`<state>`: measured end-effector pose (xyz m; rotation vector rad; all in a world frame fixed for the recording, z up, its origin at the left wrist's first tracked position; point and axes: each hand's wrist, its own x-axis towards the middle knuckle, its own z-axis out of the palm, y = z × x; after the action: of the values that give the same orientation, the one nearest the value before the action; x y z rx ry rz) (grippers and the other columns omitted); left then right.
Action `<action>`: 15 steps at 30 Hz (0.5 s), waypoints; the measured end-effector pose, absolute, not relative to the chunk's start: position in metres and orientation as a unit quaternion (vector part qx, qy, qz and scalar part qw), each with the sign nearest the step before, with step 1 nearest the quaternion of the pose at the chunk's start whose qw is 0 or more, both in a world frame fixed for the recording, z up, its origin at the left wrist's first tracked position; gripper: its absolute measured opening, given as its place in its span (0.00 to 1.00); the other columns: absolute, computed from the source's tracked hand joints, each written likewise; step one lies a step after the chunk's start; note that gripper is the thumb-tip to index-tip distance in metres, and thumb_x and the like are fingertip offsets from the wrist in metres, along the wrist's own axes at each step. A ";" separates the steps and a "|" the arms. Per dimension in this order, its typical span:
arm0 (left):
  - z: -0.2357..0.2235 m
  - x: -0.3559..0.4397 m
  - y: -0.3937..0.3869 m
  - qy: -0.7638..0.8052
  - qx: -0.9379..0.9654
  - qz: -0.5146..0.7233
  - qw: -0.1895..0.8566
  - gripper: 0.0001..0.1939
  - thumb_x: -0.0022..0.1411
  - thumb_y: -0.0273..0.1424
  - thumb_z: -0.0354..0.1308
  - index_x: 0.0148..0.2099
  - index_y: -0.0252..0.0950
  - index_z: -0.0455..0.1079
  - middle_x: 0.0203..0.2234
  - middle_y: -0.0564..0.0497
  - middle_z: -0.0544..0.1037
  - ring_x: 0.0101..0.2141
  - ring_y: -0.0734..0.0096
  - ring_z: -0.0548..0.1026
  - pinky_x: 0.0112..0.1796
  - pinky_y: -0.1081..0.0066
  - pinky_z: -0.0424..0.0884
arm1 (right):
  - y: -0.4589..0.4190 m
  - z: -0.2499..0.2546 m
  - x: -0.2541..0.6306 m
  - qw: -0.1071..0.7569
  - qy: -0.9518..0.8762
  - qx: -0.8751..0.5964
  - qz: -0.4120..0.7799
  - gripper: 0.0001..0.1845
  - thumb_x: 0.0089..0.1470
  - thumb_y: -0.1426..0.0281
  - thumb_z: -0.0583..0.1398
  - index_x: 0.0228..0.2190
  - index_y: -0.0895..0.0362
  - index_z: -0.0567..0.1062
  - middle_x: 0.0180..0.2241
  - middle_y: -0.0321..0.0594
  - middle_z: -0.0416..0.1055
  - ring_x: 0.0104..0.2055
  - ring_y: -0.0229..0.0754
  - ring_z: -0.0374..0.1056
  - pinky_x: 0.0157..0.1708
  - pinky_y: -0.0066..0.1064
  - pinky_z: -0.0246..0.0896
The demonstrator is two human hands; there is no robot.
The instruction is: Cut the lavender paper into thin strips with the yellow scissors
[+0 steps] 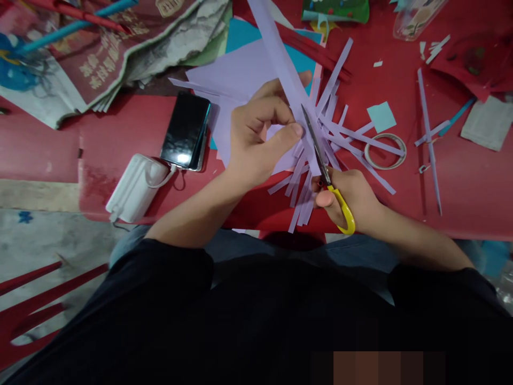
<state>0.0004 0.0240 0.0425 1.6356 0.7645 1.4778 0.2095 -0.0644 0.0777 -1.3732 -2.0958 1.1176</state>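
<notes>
Lilac strip (285, 69) — in left hand (249, 143)

Far end of wide lilac strip (276, 45) cut off by picture's edge; lilac sheet (224, 69) partly hidden beneath left hand (252, 144); right hand (352, 195), some fingers behind scissors (321, 156); far green piece (340, 10) cut off

Lilac paper strip (293, 85): long, slanted. Scissors (316, 144): yellow hdl, dk blades, tilted, along strip's lower pt.
</notes>
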 end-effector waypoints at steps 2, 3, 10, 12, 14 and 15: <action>0.042 0.000 0.025 0.299 0.640 0.589 0.392 0.22 0.65 0.53 0.70 0.30 0.44 0.73 0.40 0.48 0.82 0.50 0.54 0.83 0.58 0.47 0.77 | -0.064 0.077 0.210 0.203 -0.750 -0.490 0.396 0.50 0.56 0.22 0.39 0.32 0.52 0.72 0.26 0.41 0.75 0.28 0.44 0.73 0.32 0.37 0.63; 0.041 0.000 0.027 0.291 0.640 0.593 0.392 0.21 0.64 0.53 0.71 0.30 0.44 0.73 0.41 0.48 0.82 0.52 0.52 0.82 0.57 0.48 0.77 | -0.064 0.077 0.209 0.205 -0.749 -0.489 0.398 0.50 0.56 0.22 0.40 0.32 0.52 0.72 0.26 0.41 0.75 0.27 0.44 0.72 0.31 0.37 0.62; 0.032 -0.004 0.041 0.252 0.656 0.593 0.392 0.21 0.58 0.54 0.75 0.29 0.45 0.75 0.43 0.49 0.82 0.58 0.47 0.81 0.55 0.49 0.80 | -0.065 0.076 0.209 0.206 -0.743 -0.495 0.401 0.49 0.56 0.21 0.40 0.31 0.52 0.69 0.23 0.38 0.71 0.24 0.42 0.68 0.30 0.35 0.57; 0.030 -0.005 0.043 0.262 0.650 0.592 0.398 0.24 0.57 0.57 0.75 0.28 0.45 0.74 0.40 0.49 0.82 0.55 0.46 0.82 0.54 0.48 0.80 | -0.065 0.076 0.209 0.203 -0.747 -0.498 0.391 0.49 0.56 0.21 0.40 0.31 0.53 0.69 0.22 0.38 0.70 0.24 0.41 0.66 0.29 0.35 0.56; 0.027 -0.006 0.045 0.266 0.631 0.594 0.422 0.25 0.58 0.58 0.73 0.28 0.44 0.74 0.38 0.48 0.81 0.52 0.47 0.82 0.53 0.50 0.79 | -0.064 0.076 0.209 0.196 -0.752 -0.499 0.382 0.50 0.55 0.21 0.39 0.30 0.53 0.69 0.23 0.38 0.70 0.24 0.41 0.65 0.29 0.35 0.55; 0.026 -0.006 0.046 0.254 0.623 0.594 0.441 0.26 0.59 0.59 0.73 0.28 0.44 0.73 0.37 0.47 0.81 0.50 0.49 0.82 0.51 0.51 0.79 | -0.064 0.076 0.209 0.193 -0.755 -0.500 0.379 0.50 0.55 0.21 0.38 0.30 0.53 0.69 0.23 0.37 0.69 0.23 0.40 0.64 0.29 0.35 0.55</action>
<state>-0.0059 0.0462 0.0259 1.5453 0.6298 1.4751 0.2093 -0.0643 0.0758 -1.4019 -2.1182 1.0624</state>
